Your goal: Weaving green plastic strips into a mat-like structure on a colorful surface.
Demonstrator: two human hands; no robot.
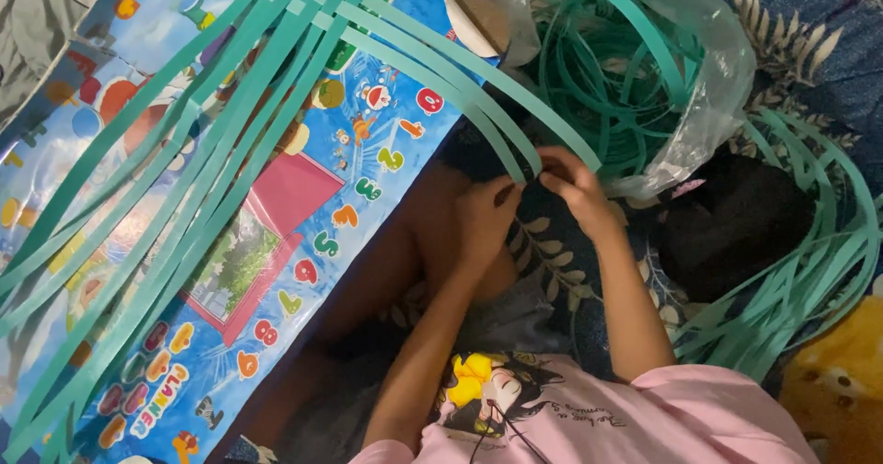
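Above the lap, left hand (485, 214) and right hand (572, 186) pinch the ends of green strips (432, 64), which fan out leftward over a colourful play mat (368, 160). Just beyond, a clear plastic bag (713, 78) holds coiled strips.

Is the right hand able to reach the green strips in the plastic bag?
Probably yes. The right hand pinches strip ends right beside the clear plastic bag, and the bag's mouth faces it, with the coiled green strips showing and nothing lying between.
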